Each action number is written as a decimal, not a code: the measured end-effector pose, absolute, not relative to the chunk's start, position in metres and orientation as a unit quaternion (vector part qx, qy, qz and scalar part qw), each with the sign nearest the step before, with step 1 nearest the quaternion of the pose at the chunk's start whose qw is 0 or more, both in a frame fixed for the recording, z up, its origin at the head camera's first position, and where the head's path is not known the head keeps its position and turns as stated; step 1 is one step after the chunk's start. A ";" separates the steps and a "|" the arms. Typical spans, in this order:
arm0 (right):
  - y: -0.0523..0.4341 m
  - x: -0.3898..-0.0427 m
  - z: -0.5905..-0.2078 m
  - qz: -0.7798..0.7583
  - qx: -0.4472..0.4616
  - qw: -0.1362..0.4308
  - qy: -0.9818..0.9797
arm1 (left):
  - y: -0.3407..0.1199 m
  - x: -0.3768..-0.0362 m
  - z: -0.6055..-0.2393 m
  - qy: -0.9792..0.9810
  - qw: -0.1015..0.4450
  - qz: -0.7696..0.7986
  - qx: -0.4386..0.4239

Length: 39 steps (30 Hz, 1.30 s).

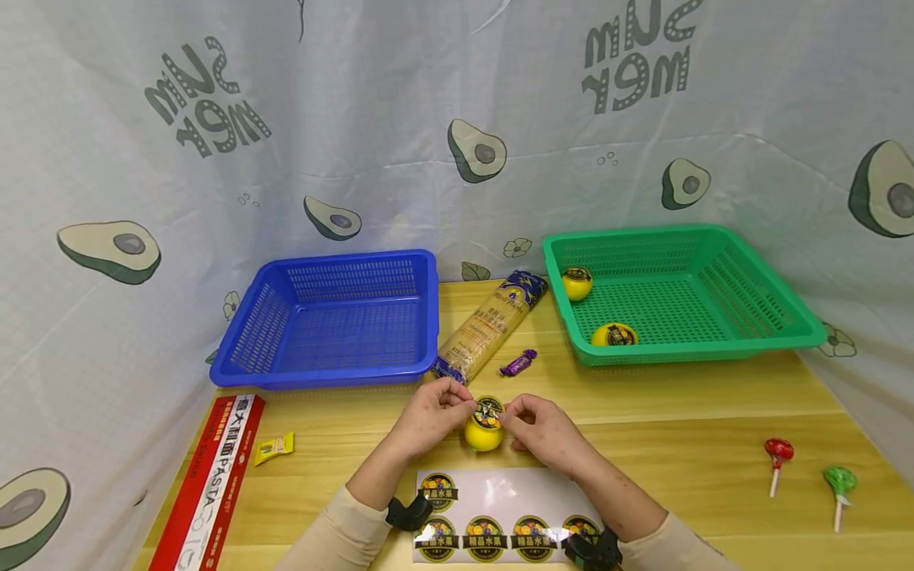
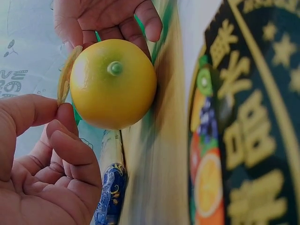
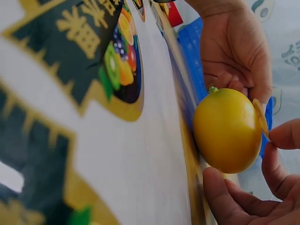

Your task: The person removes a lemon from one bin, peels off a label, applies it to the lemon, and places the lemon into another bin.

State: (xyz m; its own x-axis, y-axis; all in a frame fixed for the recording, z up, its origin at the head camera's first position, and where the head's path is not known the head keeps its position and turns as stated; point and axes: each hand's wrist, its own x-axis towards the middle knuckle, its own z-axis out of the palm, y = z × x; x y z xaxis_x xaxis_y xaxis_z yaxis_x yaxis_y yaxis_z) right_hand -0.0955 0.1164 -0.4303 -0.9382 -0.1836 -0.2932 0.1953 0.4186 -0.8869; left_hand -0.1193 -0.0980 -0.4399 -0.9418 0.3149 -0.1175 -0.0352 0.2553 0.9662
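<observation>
A yellow round fruit [image 1: 483, 435] stands on the wooden table [image 1: 678, 428] just beyond a sheet of round fruit stickers [image 1: 500, 515]. A round sticker [image 1: 489, 410] lies against the top of the fruit. My left hand [image 1: 466, 407] pinches one edge of that sticker [image 2: 67, 75] between thumb and forefinger [image 2: 56, 110]. My right hand [image 1: 509, 419] curls round the other side of the fruit [image 3: 227, 131], with a fingertip [image 3: 283, 135] on the sticker's edge [image 3: 260, 117]. In the left wrist view the fruit [image 2: 112, 84] shows its green stem end.
An empty blue basket [image 1: 328, 317] sits at the back left. A green basket [image 1: 685, 293] at the back right holds two stickered yellow fruits [image 1: 614, 335]. Between them lie a pasta packet [image 1: 489, 325] and a purple candy [image 1: 517, 362]. At the left lie a red pasta box [image 1: 214, 476] and a yellow candy [image 1: 274, 448]; two lollipops [image 1: 778, 456] lie at the right.
</observation>
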 end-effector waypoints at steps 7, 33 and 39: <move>0.117 -0.096 -0.432 -0.539 0.001 0.172 0.824 | -0.098 -0.120 -0.442 0.784 0.143 0.597 0.088; 0.114 -0.096 -0.436 -0.568 0.025 0.186 0.801 | -0.097 -0.116 -0.441 0.772 0.180 0.606 0.067; 0.114 -0.095 -0.435 -0.586 0.032 0.187 0.787 | -0.095 -0.115 -0.441 0.740 0.241 0.626 0.056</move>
